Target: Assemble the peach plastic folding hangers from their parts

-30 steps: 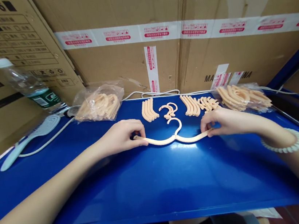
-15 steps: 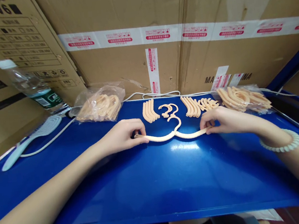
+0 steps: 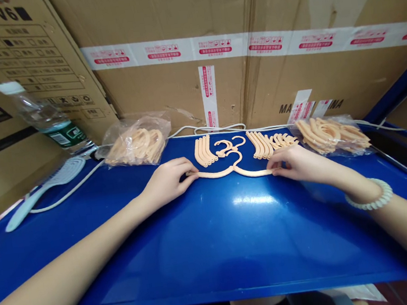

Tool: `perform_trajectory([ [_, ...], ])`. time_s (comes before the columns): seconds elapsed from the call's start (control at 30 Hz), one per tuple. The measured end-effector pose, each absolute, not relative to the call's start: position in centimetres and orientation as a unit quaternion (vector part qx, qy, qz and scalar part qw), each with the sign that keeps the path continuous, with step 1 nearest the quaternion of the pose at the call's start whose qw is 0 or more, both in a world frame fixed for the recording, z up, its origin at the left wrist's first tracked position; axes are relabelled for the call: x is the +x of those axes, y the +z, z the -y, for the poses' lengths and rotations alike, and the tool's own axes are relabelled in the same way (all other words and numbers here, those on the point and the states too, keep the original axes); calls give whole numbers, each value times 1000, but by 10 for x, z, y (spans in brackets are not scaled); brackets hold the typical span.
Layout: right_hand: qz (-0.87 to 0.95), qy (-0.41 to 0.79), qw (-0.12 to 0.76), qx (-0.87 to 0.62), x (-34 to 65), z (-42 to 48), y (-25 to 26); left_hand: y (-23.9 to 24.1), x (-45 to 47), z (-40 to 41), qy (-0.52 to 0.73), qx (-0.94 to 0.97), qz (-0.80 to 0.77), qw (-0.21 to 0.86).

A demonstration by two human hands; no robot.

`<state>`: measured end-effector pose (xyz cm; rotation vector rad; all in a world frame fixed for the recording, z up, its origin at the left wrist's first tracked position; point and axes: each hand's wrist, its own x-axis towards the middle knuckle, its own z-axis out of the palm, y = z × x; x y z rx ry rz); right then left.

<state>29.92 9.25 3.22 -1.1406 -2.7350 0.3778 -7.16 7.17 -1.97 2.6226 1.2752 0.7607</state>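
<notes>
A peach-coloured plastic clothes hanger (image 3: 253,172) spans both hands, its hook (image 3: 239,156) pointing away from me. My left hand (image 3: 173,179) pinches the tip of its left arm between thumb and fingers. At the other tip, my right hand (image 3: 295,163) is closed in the same way. Just beyond the hook lie two more hooks (image 3: 224,145), partly overlapped in view by the held one. A row of loose hanger arms (image 3: 205,151) lies behind my left hand. Another row of arms (image 3: 260,145) and several small hooks (image 3: 283,140) lie behind my right hand.
Clear bags of hanger parts stand at the back left (image 3: 137,143) and back right (image 3: 330,133). Farther left are a hairbrush (image 3: 48,188) and a water bottle (image 3: 53,122). A phone (image 3: 404,151) lies at the right. Cardboard (image 3: 165,92) walls the blue table (image 3: 216,251).
Both hands have carried the hanger slightly away from me, towards the loose hooks. My right hand has also shifted a little to the left.
</notes>
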Motion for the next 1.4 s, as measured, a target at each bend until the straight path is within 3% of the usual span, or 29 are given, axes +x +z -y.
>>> perform_trajectory([
  [0.33, 906, 153, 52, -391, 303, -91, 35, -13, -75, -70, 201, 892, -402, 45],
  [0.7, 886, 128, 21, -445, 313, -100, 38, -14, -81, -82, 243, 873, -381, 183],
  [1.4, 851, 168, -39, -495, 320, -98, 48, -26, -78, -82, 278, 859, -395, 168],
])
